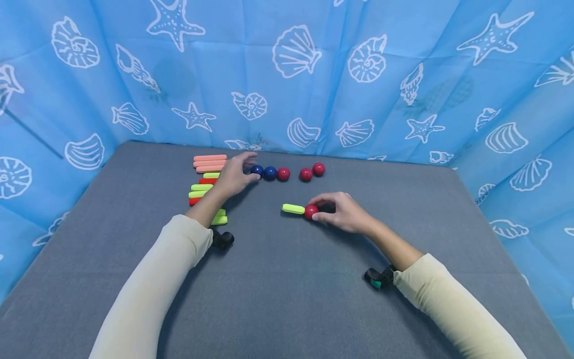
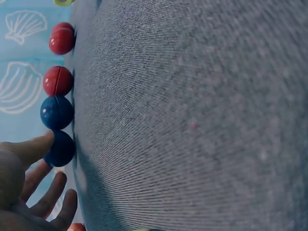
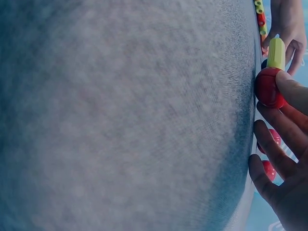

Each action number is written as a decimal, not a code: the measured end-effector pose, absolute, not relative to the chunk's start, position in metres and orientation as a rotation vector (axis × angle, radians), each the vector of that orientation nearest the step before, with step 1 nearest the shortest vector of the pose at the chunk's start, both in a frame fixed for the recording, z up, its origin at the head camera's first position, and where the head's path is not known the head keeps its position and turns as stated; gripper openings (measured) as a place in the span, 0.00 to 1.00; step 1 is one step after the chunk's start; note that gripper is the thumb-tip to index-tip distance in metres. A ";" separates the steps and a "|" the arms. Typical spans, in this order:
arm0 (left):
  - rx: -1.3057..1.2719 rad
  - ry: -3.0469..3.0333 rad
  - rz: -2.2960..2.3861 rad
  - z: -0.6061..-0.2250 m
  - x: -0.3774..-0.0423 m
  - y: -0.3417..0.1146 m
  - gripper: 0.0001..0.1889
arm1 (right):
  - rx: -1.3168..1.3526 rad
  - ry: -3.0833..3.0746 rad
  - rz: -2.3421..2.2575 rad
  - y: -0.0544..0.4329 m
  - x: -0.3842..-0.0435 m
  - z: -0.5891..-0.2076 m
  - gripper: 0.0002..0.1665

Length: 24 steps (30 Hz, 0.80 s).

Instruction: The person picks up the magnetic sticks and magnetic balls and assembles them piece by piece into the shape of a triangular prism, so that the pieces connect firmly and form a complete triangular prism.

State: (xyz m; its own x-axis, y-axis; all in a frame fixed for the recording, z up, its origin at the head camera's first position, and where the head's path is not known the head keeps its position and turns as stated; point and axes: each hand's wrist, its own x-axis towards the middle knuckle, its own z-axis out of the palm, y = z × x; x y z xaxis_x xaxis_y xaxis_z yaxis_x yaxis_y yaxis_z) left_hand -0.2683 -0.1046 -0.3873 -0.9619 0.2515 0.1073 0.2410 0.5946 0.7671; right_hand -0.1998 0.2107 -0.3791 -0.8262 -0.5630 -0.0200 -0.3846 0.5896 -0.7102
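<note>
My left hand [image 1: 233,175] is at the left end of a row of balls, with thumb and forefinger around the endmost blue ball [image 2: 62,150]. A second blue ball [image 1: 270,173] and a red ball [image 1: 283,173] follow it to the right, close together. Nearer to me, my right hand [image 1: 344,213] pinches another red ball [image 1: 310,212] between thumb and fingers. A yellow-green ribbed stick [image 1: 293,209] is joined to that ball's left side, pointing left. In the right wrist view, a small pale tip [image 3: 276,36] shows at the stick's far end.
Two more red balls [image 1: 306,174] lie right of the row. Salmon sticks [image 1: 210,163] are stacked at the back left. Several yellow-green sticks [image 1: 202,188] and red sticks [image 1: 208,181] lie there too, partly hidden by my left arm. A blue shell-print curtain [image 1: 278,99] borders the grey table [image 1: 287,299].
</note>
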 end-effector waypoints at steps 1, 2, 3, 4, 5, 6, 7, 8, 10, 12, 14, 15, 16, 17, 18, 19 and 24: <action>0.425 2.792 1.350 -0.387 -0.268 -0.105 0.31 | -0.783 2.579 -1.065 0.210 -0.200 -0.379 0.22; 0.421 2.792 1.355 -0.387 -0.268 -0.105 0.31 | -0.784 2.579 -1.066 0.210 -0.200 -0.379 0.22; 0.420 2.790 1.361 -0.388 -0.268 -0.105 0.30 | -0.786 2.579 -1.067 0.210 -0.200 -0.379 0.22; 0.420 2.788 1.367 -0.388 -0.268 -0.106 0.30 | -0.789 2.579 -1.069 0.210 -0.200 -0.379 0.22; 0.423 2.788 1.364 -0.388 -0.268 -0.107 0.30 | -0.792 2.577 -1.072 0.210 -0.200 -0.379 0.22; 0.425 2.786 1.360 -0.388 -0.267 -0.109 0.31 | -0.796 2.574 -1.077 0.210 -0.200 -0.379 0.22; 0.431 2.782 1.354 -0.388 -0.267 -0.110 0.31 | -0.798 2.571 -1.080 0.210 -0.201 -0.379 0.22; 0.437 2.780 1.345 -0.387 -0.266 -0.111 0.31 | -0.800 2.568 -1.083 0.210 -0.201 -0.379 0.21; 0.465 2.768 1.325 -0.386 -0.263 -0.113 0.31 | -0.797 2.565 -1.086 0.210 -0.201 -0.378 0.21; 0.498 2.750 1.310 -0.386 -0.259 -0.115 0.32 | -0.792 2.566 -1.083 0.211 -0.201 -0.378 0.21; 0.540 2.727 1.293 -0.385 -0.255 -0.117 0.31 | -0.784 2.567 -1.081 0.211 -0.201 -0.377 0.21; 0.565 2.713 1.284 -0.385 -0.253 -0.117 0.31 | -0.781 2.567 -1.081 0.211 -0.201 -0.377 0.21; 0.583 2.699 1.276 -0.386 -0.250 -0.117 0.31 | -0.779 2.567 -1.082 0.211 -0.201 -0.377 0.21; 0.598 2.688 1.263 -0.386 -0.248 -0.117 0.31 | -0.779 2.566 -1.082 0.211 -0.201 -0.378 0.21; 0.617 2.677 1.249 -0.386 -0.245 -0.116 0.31 | -0.779 2.564 -1.083 0.211 -0.201 -0.378 0.21; 0.636 2.666 1.233 -0.386 -0.242 -0.115 0.31 | -0.779 2.563 -1.083 0.210 -0.200 -0.378 0.21; 0.746 2.599 1.198 -0.385 -0.228 -0.103 0.30 | -0.775 2.570 -1.075 0.209 -0.200 -0.379 0.21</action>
State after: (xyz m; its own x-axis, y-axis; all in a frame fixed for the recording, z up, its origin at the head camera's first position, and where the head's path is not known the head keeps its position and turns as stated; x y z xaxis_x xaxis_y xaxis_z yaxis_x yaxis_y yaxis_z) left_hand -0.2277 -0.1028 -0.3850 -0.8569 0.5137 0.0421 0.3657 0.5483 0.7521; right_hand -0.1995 0.2095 -0.3787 -0.8277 -0.5607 -0.0234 -0.3770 0.5864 -0.7169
